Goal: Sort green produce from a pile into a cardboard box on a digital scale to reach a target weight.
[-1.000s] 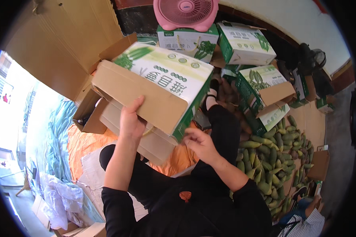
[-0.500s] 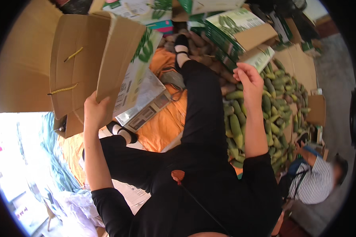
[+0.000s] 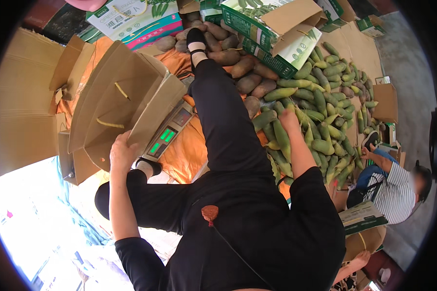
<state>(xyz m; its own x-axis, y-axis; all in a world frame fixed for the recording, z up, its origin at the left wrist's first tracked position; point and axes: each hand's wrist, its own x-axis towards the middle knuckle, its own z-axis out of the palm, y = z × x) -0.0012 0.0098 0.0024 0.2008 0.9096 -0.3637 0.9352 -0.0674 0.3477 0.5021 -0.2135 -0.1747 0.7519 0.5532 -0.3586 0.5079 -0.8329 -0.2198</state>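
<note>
My left hand (image 3: 123, 154) grips the near edge of an open brown carton (image 3: 148, 99) with yellow cord handles. The carton stands tilted on or against a digital scale (image 3: 167, 132), whose green display is lit. On the right, my right hand (image 3: 290, 122) is down at a heap of long green radishes (image 3: 320, 119), right above one pale green radish (image 3: 281, 138). Blur and the angle hide its fingers, so I cannot tell whether it holds one. Reddish-brown roots (image 3: 247, 83) lie beyond my leg, beside the green ones.
Printed green-and-white cartons (image 3: 262, 24) stand at the far side, near a white and pink carton (image 3: 136, 24). Orange cloth (image 3: 182, 155) covers the floor under the scale. A person in a striped shirt (image 3: 391, 196) crouches at right; another person's hand (image 3: 359, 261) touches a carton at lower right.
My right hand has dropped from above the heap down to the green radishes. The carton in my left hand has swung, baring the scale's display, which is now lit.
</note>
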